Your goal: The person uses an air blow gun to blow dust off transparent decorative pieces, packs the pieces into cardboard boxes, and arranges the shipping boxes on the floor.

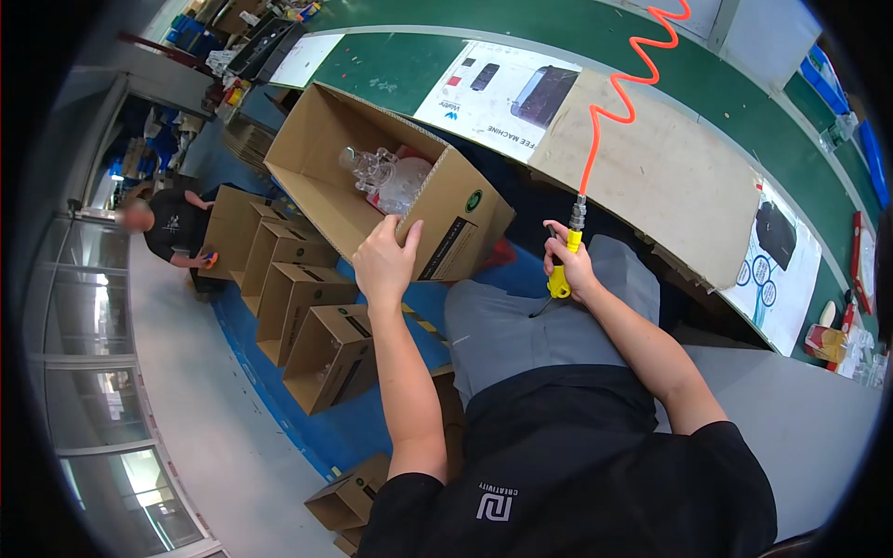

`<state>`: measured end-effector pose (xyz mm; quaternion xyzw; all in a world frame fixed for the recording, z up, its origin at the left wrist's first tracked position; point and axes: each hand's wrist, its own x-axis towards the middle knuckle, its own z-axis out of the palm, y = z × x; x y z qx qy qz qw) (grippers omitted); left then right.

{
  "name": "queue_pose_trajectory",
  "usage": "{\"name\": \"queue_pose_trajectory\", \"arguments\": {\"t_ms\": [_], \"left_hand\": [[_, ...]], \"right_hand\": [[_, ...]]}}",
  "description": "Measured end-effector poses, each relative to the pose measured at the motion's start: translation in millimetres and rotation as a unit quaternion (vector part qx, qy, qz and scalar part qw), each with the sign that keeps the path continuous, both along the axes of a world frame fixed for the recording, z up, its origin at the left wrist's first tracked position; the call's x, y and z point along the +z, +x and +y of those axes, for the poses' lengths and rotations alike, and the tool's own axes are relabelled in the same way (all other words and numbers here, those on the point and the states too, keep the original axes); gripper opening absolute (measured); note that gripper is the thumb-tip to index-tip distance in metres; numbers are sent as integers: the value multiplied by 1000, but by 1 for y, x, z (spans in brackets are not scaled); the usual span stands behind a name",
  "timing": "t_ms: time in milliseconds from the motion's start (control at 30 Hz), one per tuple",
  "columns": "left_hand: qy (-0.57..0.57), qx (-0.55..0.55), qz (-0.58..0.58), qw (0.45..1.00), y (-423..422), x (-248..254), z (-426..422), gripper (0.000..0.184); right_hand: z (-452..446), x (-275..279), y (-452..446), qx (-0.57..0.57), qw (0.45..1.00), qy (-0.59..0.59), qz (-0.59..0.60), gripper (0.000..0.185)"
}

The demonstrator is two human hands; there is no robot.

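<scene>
My left hand [386, 263] grips the near top edge of an open cardboard box [323, 167], fingers inside the rim and thumb on the outer wall. The box is tilted. Clear, glass-like parts [395, 179] lie in it, with something red partly hidden beneath them. In my right hand [569, 263] is a yellow air blow gun [559, 281], held over my lap with its thin nozzle pointing down and left. An orange coiled hose [625, 88] runs up from its metal fitting.
Several open cardboard boxes [321, 358] stand in a row on the blue floor to the left. Beyond them, another person [172, 223] holds a box. A green workbench [391, 63] with cardboard sheets [642, 177] curves ahead. Tape and tools [828, 342] lie at its right end.
</scene>
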<state>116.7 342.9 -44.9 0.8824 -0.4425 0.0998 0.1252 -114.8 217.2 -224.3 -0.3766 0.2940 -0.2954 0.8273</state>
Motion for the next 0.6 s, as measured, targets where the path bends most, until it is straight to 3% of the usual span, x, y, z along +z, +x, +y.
{"name": "queue_pose_trajectory", "arguments": {"t_ms": [600], "left_hand": [[-2,1,-7,1000,2,-3,1,35]], "right_hand": [[-2,-4,0,-6,1000,11,-8,41]]}}
